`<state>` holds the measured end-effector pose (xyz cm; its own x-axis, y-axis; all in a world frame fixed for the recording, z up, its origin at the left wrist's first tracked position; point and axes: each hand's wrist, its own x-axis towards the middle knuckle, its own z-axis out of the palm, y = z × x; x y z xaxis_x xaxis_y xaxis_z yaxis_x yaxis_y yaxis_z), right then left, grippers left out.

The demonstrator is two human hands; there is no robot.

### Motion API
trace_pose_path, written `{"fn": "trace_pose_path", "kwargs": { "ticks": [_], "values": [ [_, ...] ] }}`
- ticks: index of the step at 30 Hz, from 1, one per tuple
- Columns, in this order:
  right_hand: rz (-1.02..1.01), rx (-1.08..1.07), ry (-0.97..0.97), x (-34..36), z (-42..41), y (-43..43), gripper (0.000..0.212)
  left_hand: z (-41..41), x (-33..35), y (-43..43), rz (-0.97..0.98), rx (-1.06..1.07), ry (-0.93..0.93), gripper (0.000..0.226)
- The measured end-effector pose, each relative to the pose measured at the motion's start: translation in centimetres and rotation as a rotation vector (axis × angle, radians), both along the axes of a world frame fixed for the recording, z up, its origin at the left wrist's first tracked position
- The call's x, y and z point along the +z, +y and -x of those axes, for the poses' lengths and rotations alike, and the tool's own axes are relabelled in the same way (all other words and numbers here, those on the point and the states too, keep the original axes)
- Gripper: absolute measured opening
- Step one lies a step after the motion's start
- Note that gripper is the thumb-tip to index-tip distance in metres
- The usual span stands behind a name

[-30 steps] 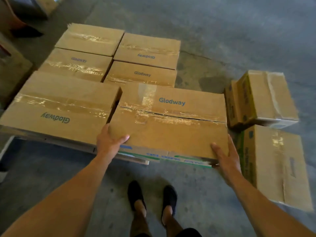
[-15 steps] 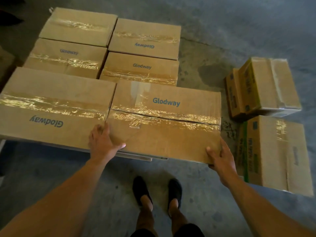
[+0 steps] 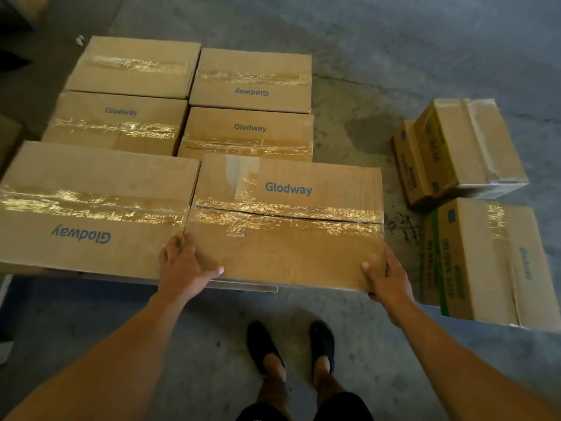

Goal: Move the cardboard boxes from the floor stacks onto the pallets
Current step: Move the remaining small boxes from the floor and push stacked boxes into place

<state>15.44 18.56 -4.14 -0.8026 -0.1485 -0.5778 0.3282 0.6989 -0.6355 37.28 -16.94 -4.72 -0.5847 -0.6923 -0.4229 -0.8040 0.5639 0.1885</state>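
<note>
Since a moment ago the front box has sunk from a tilt to lie flat, snug against its neighbour at nine o'clock. Both hands still grip it: the left hand on its near left corner, the right hand on its near right corner. Beyond it, at twelve o'clock, four more boxes sit in place, so six are loaded. Off at three o'clock, boxes on the floor are left to move.
</note>
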Motion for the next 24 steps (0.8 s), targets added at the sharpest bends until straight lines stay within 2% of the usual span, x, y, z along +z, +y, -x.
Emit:
{"fn": "trace_pose_path", "kwargs": {
  "ticks": [3, 6, 9, 13, 17, 24],
  "values": [
    [-0.030, 0.022, -0.020, 0.6, 0.1, -0.4, 0.072, 0.0, 0.6, -0.6, -0.042, -0.066, -0.075, 0.130],
    [-0.089, 0.060, 0.004, 1.7, 0.9, -0.8, 0.062, 1.0, 2.1, -0.9, -0.059, -0.079, -0.124, 0.122],
    [-0.167, -0.011, 0.097, 3.3, 2.0, -0.4, 0.060, 4.2, 4.4, 0.3, 0.040, -0.135, 0.012, 0.106],
    [-0.207, -0.159, 0.213, 6.7, 4.8, 1.9, 0.062, 12.7, 9.1, 5.5, -0.084, -0.177, 0.253, 0.082],
    [-0.195, -0.302, 0.261, 8.4, 9.4, 7.6, 0.072, 23.1, 12.7, 12.7, -0.170, -0.384, 0.412, 0.091],
    [-0.215, -0.451, 0.284, 8.3, 17.0, 21.6, 0.064, 38.9, 13.1, 29.7, -0.265, -0.664, 0.506, 0.072]
  ]
}}
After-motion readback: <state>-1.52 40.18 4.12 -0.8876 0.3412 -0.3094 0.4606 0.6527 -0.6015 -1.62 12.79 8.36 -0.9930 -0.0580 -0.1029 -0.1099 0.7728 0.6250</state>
